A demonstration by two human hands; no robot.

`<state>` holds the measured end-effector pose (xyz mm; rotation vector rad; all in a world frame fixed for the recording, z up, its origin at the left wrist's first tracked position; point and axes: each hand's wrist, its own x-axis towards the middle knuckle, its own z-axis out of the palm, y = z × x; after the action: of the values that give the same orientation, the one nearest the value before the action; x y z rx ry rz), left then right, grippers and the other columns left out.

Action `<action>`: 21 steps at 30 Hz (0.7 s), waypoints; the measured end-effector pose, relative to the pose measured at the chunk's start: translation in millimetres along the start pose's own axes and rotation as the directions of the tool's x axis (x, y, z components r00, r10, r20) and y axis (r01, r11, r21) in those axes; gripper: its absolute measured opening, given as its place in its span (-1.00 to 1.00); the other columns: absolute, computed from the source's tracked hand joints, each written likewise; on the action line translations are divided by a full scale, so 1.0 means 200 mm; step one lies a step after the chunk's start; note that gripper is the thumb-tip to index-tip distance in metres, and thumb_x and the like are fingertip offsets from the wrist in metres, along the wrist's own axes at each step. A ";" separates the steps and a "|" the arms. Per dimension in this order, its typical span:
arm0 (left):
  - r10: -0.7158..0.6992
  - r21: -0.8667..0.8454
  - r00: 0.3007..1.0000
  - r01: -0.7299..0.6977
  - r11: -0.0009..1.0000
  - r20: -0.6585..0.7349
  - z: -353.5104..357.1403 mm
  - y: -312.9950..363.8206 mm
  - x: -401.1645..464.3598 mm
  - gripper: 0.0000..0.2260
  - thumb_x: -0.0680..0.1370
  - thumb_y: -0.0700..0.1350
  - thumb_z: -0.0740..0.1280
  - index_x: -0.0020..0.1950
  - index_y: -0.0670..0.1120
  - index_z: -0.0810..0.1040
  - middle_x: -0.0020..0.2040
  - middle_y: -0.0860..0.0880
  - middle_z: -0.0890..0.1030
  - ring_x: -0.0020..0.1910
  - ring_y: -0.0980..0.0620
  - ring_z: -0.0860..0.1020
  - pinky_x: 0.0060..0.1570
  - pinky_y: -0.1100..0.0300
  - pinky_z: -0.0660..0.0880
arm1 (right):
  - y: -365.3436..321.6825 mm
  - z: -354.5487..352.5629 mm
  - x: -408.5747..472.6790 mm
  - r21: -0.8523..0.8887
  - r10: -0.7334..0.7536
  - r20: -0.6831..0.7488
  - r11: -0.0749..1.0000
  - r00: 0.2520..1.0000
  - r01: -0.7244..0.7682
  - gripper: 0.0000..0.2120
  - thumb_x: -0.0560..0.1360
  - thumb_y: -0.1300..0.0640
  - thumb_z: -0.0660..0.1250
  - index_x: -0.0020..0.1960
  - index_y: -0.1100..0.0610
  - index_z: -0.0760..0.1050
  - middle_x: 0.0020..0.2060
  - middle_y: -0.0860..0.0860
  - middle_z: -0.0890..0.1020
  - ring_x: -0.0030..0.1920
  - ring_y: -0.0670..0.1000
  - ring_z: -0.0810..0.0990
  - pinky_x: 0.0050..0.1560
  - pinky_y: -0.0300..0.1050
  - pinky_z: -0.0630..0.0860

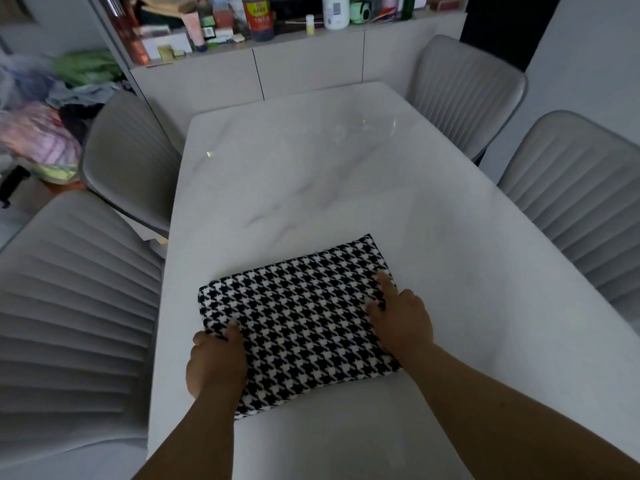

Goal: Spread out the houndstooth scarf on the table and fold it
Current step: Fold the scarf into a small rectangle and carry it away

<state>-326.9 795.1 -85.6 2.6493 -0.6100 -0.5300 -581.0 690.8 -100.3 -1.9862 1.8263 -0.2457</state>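
Head view (the only one we have): the houndstooth scarf [301, 320] lies on the white marble table [311, 174] as a compact folded rectangle, near the table edge closest to us. Its long axis runs diagonally, from the near-left corner by our left hand [216, 362] up to the far-right corner beyond our right hand [401, 320].

Grips:
- Left hand sits at the scarf's left short end. Fingers curl over the edge and appear to pinch the fabric, thumb outside the fold.
- Right hand rests on top of the right end, fingers mostly straight, index extended and pressing the cloth flat. It grasps nothing (pressing, not pinching).

Relative to the grips: the bulk of the scarf lies between the two hands, stretching right and away from the left grip, left and toward us from the right palm. The far-right corner sits just beyond the right fingertips.

Judgement: the fold looks complete or nearly so, and we are smoothing. If another fold is wanted, it goes across the long axis, and the left hand already holds an end to carry over.

Grey chairs [464, 95] stand around the table.
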 end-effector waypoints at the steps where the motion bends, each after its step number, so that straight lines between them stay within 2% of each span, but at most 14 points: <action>1: -0.009 -0.003 1.000 0.009 1.000 0.024 0.00 0.02 -0.04 -0.44 0.58 0.21 0.09 0.25 -0.27 0.32 0.14 -0.31 0.55 0.07 -0.28 0.55 -0.12 0.00 0.39 | 0.03 -0.02 -0.01 0.022 0.018 -0.001 1.000 1.000 -0.018 -0.40 0.58 -0.19 0.05 0.55 -0.13 -0.06 0.16 0.19 0.46 0.14 0.17 0.44 0.13 -0.01 0.42; 4: -0.014 -0.042 0.995 0.018 0.999 0.097 0.02 0.09 -0.17 -0.45 0.59 0.18 0.11 0.31 -0.27 0.29 0.20 -0.30 0.53 0.12 -0.26 0.54 -0.11 0.02 0.37 | 0.15 -0.09 -0.05 0.068 0.066 0.004 0.995 0.998 -0.066 -0.38 0.56 -0.24 0.06 0.54 -0.16 -0.06 0.18 0.19 0.45 0.14 0.18 0.46 0.12 0.00 0.44; 7: 0.013 -0.138 0.989 0.007 0.990 0.146 0.06 0.16 -0.32 -0.42 0.60 0.17 0.13 0.45 -0.21 0.19 0.26 -0.27 0.51 0.17 -0.26 0.52 0.01 -0.02 0.43 | 0.30 -0.17 -0.08 0.093 0.103 0.035 0.990 0.994 -0.106 -0.37 0.54 -0.27 0.08 0.54 -0.19 -0.07 0.23 0.20 0.43 0.17 0.20 0.48 0.13 0.00 0.44; 10: 0.160 -0.226 0.974 -0.122 0.967 0.160 0.11 0.19 -0.47 -0.37 0.61 0.14 0.14 0.57 0.09 -0.11 0.31 -0.22 0.51 0.20 -0.25 0.53 0.04 0.03 0.41 | 0.43 -0.26 -0.09 0.125 0.135 0.079 0.982 0.988 -0.144 -0.36 0.53 -0.29 0.09 0.53 -0.22 -0.06 0.33 0.21 0.36 0.22 0.20 0.48 0.18 0.01 0.44; 11: 0.216 -0.243 0.961 -0.171 0.955 0.171 0.13 0.21 -0.52 -0.39 0.61 0.13 0.15 0.56 0.17 -0.13 0.31 -0.20 0.52 0.20 -0.24 0.53 0.03 0.05 0.41 | 0.47 -0.28 -0.10 0.149 0.133 0.093 0.978 0.987 -0.145 -0.36 0.53 -0.29 0.10 0.53 -0.21 -0.05 0.36 0.19 0.35 0.25 0.19 0.47 0.20 0.00 0.43; 13: 0.270 -0.287 0.939 -0.204 0.936 0.213 0.16 0.23 -0.59 -0.46 0.61 0.11 0.16 0.55 0.21 0.03 0.34 -0.16 0.50 0.24 -0.19 0.50 0.05 0.10 0.40 | 0.55 -0.33 -0.11 0.214 0.091 0.127 0.970 0.988 -0.117 -0.35 0.52 -0.27 0.15 0.53 -0.18 -0.01 0.41 0.13 0.34 0.31 0.14 0.44 0.24 -0.04 0.41; 15: 0.268 -0.377 0.927 -0.157 0.913 0.261 0.19 0.25 -0.65 -0.54 0.59 0.13 0.21 0.49 0.22 0.24 0.37 -0.10 0.47 0.27 -0.14 0.49 0.14 0.10 0.44 | 0.62 -0.37 -0.13 0.291 0.044 0.152 0.953 0.987 -0.087 -0.33 0.51 -0.24 0.21 0.53 -0.14 0.03 0.43 0.07 0.36 0.35 0.08 0.42 0.26 -0.09 0.39; 17: 0.259 -0.491 0.921 -0.089 0.867 0.292 0.19 0.27 -0.70 -0.62 0.57 0.10 0.27 0.39 0.20 0.40 0.33 -0.10 0.51 0.20 -0.07 0.52 0.18 0.09 0.47 | 0.67 -0.42 -0.15 0.366 0.032 0.148 0.927 0.989 -0.084 -0.33 0.50 -0.19 0.28 0.52 -0.11 0.11 0.43 0.03 0.37 0.36 0.04 0.41 0.29 -0.13 0.35; 21: 0.265 -0.596 0.923 -0.050 0.802 0.280 0.18 0.30 -0.81 -0.71 0.54 -0.01 0.36 0.27 0.14 0.56 0.29 -0.08 0.53 0.20 -0.02 0.52 0.22 0.11 0.46 | 0.75 -0.52 -0.21 0.486 0.050 0.076 0.870 0.996 -0.081 -0.42 0.48 -0.09 0.36 0.46 -0.10 0.28 0.38 -0.02 0.43 0.31 0.00 0.46 0.22 -0.24 0.33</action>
<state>-498.2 812.1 -47.2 1.9133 -0.6397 -0.9771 -763.2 705.9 -65.1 -1.5564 1.5896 -0.5602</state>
